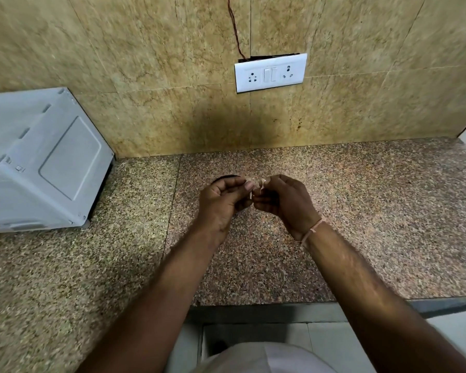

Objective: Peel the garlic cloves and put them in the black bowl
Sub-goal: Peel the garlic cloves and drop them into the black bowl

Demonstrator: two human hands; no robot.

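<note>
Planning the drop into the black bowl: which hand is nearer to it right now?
Left. The left hand is directly over the black bowl, hiding all but a sliver of its rim. The right hand is off to the bowl's right. Both pinch the garlic clove.

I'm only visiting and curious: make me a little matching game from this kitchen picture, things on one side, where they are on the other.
Things:
1. pale garlic clove
2. white switch and socket plate
3. grey boxy appliance
4. thin pinkish thread band

Places:
A. on the speckled granite counter, far left
B. round the right wrist
C. pinched between the left hand and the right hand
D. on the tan tiled wall

Pairs: 1-C, 2-D, 3-A, 4-B
</note>
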